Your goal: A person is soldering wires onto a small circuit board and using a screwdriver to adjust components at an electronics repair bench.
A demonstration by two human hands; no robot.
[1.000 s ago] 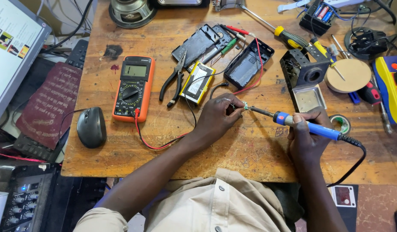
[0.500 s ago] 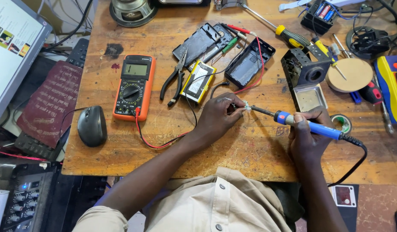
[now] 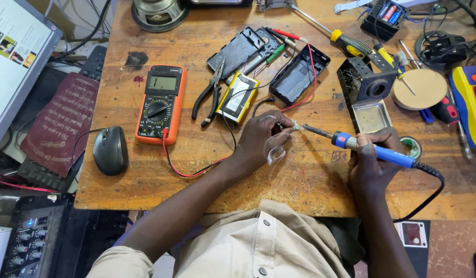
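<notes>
- Blue-handled soldering iron point(image 3: 372, 149) sits gripped in our right hand point(image 3: 371, 167), fingers wrapped around it.
- Our left hand point(image 3: 261, 139) pinches a small metal part point(image 3: 294, 125) at the iron's tip.

On the wooden table point(image 3: 145, 180), the left hand point(image 3: 261, 141) lies at the centre of the frame, with the soldering iron point(image 3: 369, 149) just to its right, held by the right hand point(image 3: 372, 167) at centre right. The iron's tip reaches left to a small part point(image 3: 294, 125) at the left hand's fingertips. Above the left hand lie a flat battery pack point(image 3: 238, 96) and, left of it, a pair of pliers point(image 3: 209, 92); further left sits the multimeter point(image 3: 161, 103). The computer mouse point(image 3: 110, 150) lies at the table's left edge (below and left of the multimeter). An open case point(image 3: 300, 74) lies upper centre, a screwdriver point(image 3: 341, 38) above it, and an iron stand point(image 3: 369, 92) above the right hand.
</notes>
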